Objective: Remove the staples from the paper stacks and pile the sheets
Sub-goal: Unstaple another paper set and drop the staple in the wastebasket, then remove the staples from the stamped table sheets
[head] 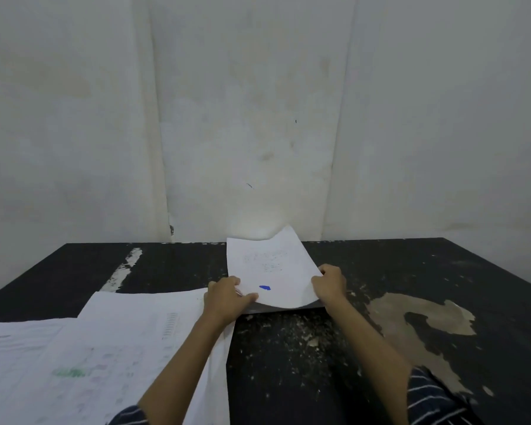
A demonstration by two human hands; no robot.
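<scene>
- no text, label, brand, number or sign could be read anywhere.
- the held sheet (270, 265) carried a few faint lines of print near its middle, too blurred to read; the blue blot below them formed no letter.
- the pile of sheets (114, 342) on the left bore pale rows of print, a column of small dark marks and a green smudge, none of it legible.
</scene>
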